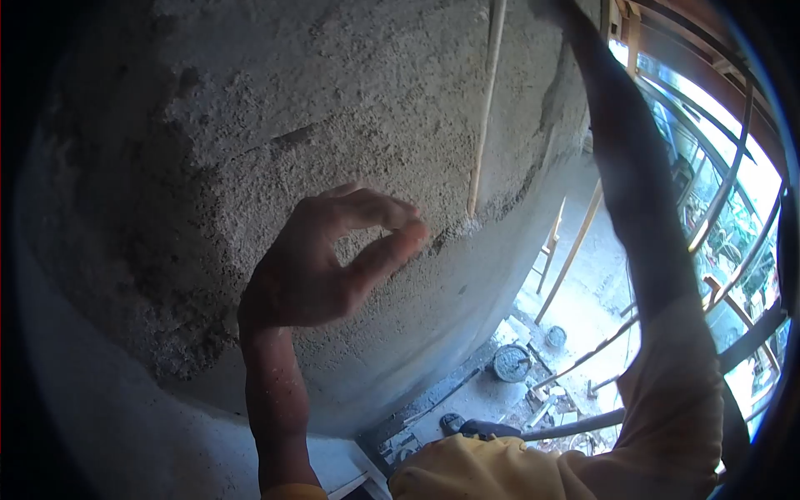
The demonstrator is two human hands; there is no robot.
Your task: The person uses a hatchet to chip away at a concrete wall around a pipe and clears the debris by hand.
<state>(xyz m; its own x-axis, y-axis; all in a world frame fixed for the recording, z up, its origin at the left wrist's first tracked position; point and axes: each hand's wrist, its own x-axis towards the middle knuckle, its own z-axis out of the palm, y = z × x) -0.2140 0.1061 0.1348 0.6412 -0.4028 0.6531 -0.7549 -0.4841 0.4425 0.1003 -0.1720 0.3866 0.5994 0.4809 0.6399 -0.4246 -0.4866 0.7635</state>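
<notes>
My left hand (321,250) is raised in front of the rough wall (350,125), its thumb and fingertips brought together in a pinch. Through the loop of the fingers only wall shows, and no object is visible in them. My right arm (629,175) stretches up the right side. At the top edge my right hand (550,10) is dark and cut off, so its fingers and anything in them cannot be made out. Between the hands, a thin pale strip (487,108) runs down the wall to the lower edge of the rough coat.
Smoother plaster (467,292) lies below the rough patch. Far below, a round tub (511,363) and a smaller bucket (556,336) stand on the floor among rubble. Poles (571,250) lean there, and a long bar (575,425) crosses below my right arm.
</notes>
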